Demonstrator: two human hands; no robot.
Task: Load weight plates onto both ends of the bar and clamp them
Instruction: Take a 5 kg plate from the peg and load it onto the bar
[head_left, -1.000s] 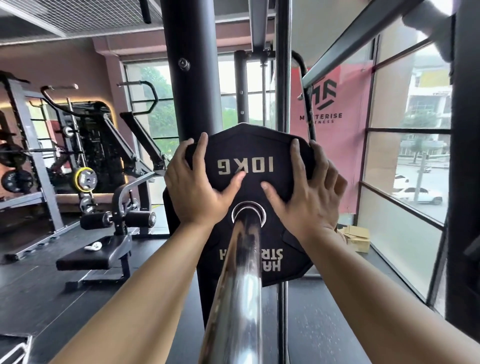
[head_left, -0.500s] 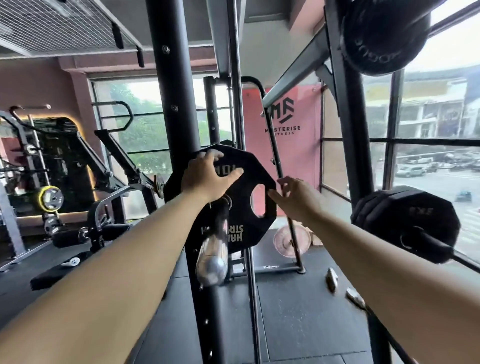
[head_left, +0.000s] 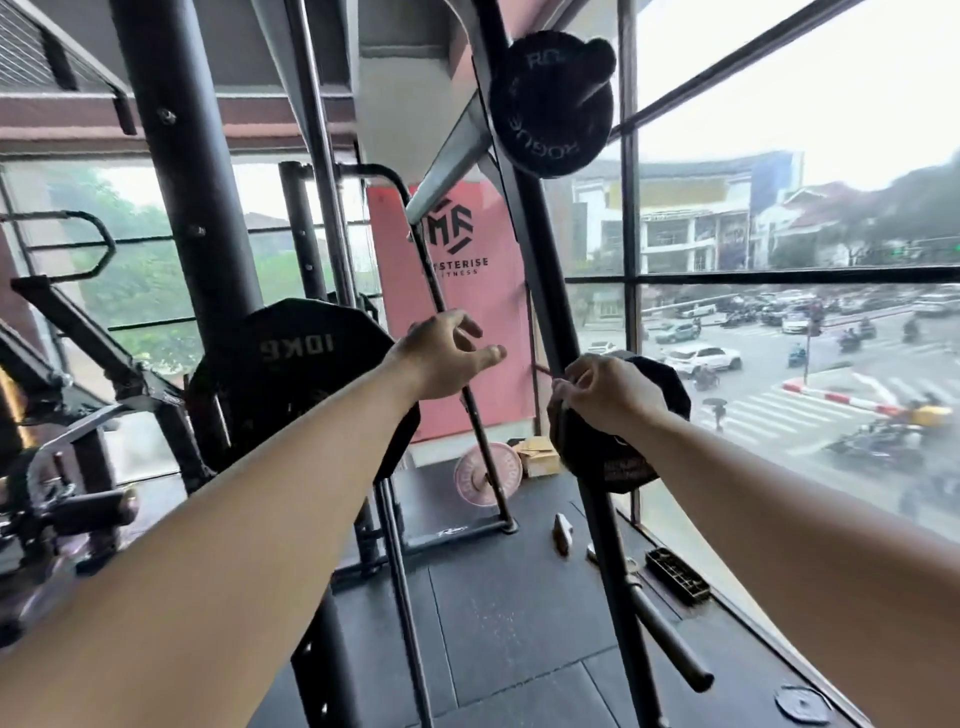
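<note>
A black 10KG plate hangs at centre left beside the rack upright; my left forearm hides the bar it sits on. My left hand hovers to the right of that plate with fingers loosely spread, touching nothing. My right hand curls over the top edge of a smaller black plate, which hangs on a storage post at the right.
A black Rogue plate hangs high on the post. A pink plate leans on the floor by cardboard boxes. A clamp, a black tray and a small plate lie near the window. A bare peg sticks out low.
My left hand let go of the 10KG plate and drifted right. My right hand reached to the smaller plate on the storage post and took hold. The view swung right.
</note>
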